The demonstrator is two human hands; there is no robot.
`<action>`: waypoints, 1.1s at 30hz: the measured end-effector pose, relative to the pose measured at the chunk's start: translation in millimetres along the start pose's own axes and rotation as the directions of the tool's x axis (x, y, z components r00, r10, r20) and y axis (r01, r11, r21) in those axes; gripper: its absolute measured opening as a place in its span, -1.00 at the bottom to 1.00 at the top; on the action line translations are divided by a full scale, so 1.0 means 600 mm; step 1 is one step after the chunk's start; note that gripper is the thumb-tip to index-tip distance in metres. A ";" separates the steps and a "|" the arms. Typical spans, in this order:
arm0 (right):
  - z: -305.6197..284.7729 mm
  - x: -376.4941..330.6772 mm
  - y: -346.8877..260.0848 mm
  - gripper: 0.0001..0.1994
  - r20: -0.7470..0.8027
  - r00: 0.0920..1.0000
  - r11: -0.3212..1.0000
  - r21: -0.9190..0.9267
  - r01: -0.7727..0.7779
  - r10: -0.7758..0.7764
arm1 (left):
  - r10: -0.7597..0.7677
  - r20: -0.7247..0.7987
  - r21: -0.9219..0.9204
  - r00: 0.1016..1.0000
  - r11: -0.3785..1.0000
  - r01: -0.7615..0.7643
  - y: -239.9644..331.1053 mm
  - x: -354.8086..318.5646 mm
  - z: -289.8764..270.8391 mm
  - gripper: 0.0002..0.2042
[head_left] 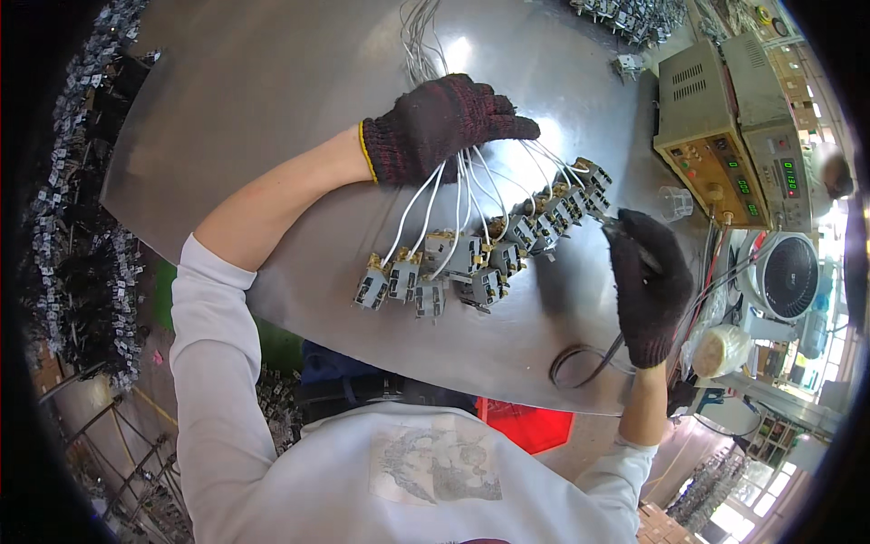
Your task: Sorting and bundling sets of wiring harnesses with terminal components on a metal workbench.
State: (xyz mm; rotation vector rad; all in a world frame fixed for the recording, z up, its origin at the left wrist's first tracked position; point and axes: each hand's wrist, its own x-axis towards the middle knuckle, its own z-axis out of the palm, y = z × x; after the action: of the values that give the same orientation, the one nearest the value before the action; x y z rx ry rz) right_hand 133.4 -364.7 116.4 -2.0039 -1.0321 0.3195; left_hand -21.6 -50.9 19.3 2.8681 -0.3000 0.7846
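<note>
**Single wide view from the wearer's head, facing down onto a table [299, 82]**

The camera, a fisheye, is the left one of a side-by-side pair worn on the head. It looks down over the wearer's own shirt [335, 471], which lies at the near edge in the middle. Farther out, the left hand [435, 131] falls near the centre of the view and the right hand [652, 281] to the right. The field spreads from metal parts [59, 227] at far left to a fan [788, 276] at far right. Straight edges bend toward the dark, rounded border.
</note>
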 end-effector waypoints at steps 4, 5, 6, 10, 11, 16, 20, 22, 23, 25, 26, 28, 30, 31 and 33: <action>0.028 0.004 0.005 -0.71 0.010 0.924 0.873 -0.323 0.366 -0.383 | 0.011 -0.017 0.019 1.000 1.000 -0.010 0.001 0.003 0.006 -0.06; 0.024 0.005 0.005 -0.71 0.009 0.923 0.872 -0.325 0.366 -0.384 | 0.005 -0.021 -0.009 1.000 1.000 -0.005 0.001 0.005 0.008 -0.06; 0.019 0.007 0.007 -0.70 0.067 0.900 0.812 -0.406 0.420 -0.432 | -0.005 -0.021 -0.034 1.000 0.999 0.004 0.001 0.005 0.008 -0.05; 0.006 0.019 0.008 -0.68 0.208 0.847 0.680 -0.517 0.520 -0.489 | -0.002 -0.025 -0.007 1.000 1.000 0.002 -0.004 0.002 0.012 -0.04; 0.005 0.019 0.006 -0.68 0.209 0.847 0.679 -0.519 0.520 -0.489 | 0.008 -0.070 0.001 0.998 1.000 -0.008 -0.004 0.001 0.019 -0.04; 0.013 0.010 -0.011 -0.72 0.019 0.963 0.936 -0.230 0.266 -0.269 | -0.001 -0.044 -0.048 0.999 0.999 -0.001 -0.009 0.001 0.017 -0.02; 0.019 0.009 -0.012 -0.73 0.095 0.954 0.927 -0.228 0.299 -0.284 | -0.008 -0.039 -0.047 0.999 0.999 0.007 -0.005 0.001 0.014 0.03; 0.017 0.012 -0.011 -0.69 0.152 0.921 0.859 -0.334 0.389 -0.358 | -0.003 -0.062 -0.026 0.998 1.000 0.001 -0.005 0.002 0.011 0.04; 0.016 0.014 -0.011 -0.67 0.184 0.902 0.817 -0.383 0.432 -0.391 | -0.010 -0.038 -0.043 0.999 0.999 0.008 -0.006 0.005 0.014 0.04; 0.011 0.023 -0.009 -0.69 0.208 0.872 0.774 -0.402 0.490 -0.443 | -0.015 -0.014 -0.060 1.000 0.998 0.014 -0.008 0.005 0.020 0.05; 0.009 0.025 -0.009 -0.70 0.234 0.838 0.727 -0.419 0.544 -0.492 | -0.027 -0.004 -0.052 1.000 0.998 0.026 -0.008 0.004 0.022 0.03; 0.009 0.023 -0.009 -0.68 0.230 0.854 0.755 -0.400 0.520 -0.466 | -0.039 0.007 -0.044 0.999 0.998 0.039 -0.007 0.006 0.020 0.01; 0.011 0.017 -0.011 -0.66 0.229 0.867 0.781 -0.377 0.498 -0.443 | -0.038 0.017 -0.055 0.999 0.998 0.039 -0.005 0.005 0.015 -0.01; 0.015 0.010 -0.016 -0.68 0.155 0.915 0.874 -0.273 0.402 -0.373 | -0.042 0.018 -0.052 0.999 0.998 0.043 -0.003 0.006 0.015 -0.01; 0.019 -0.004 -0.029 -0.70 0.092 0.953 0.941 -0.155 0.300 -0.288 | -0.082 0.041 -0.068 0.996 0.994 0.084 0.002 0.010 0.016 -0.01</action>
State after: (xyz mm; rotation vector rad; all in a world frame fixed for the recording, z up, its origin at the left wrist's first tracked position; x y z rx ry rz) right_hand 116.2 -354.6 122.5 -1.9579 -1.4228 0.1442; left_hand -12.3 -55.0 14.4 2.8124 -0.2069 0.6913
